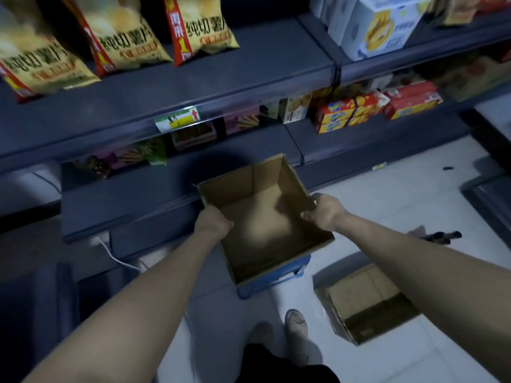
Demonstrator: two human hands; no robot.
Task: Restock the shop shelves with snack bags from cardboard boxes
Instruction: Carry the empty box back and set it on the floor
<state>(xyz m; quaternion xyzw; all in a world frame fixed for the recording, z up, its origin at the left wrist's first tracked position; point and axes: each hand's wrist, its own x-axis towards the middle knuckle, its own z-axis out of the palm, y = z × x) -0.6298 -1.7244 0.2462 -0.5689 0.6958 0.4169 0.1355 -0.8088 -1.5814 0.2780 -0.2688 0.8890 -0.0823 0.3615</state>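
An open cardboard box (265, 225) with nothing inside sits on a blue plastic stool (276, 280) in front of the grey shelves (193, 87). My left hand (211, 221) grips the box's left wall. My right hand (323, 211) grips its right wall. Three yellow chip bags (121, 37) stand on the upper shelf at the top left.
A second open cardboard box (367, 302) lies on the white tiled floor at the lower right. Lower shelves hold red and orange snack cartons (356, 110) and stick-snack packs (138, 154). White and blue cartons (376, 26) stand top right. A white cable (116, 258) runs along the floor. My feet (296, 327) are below.
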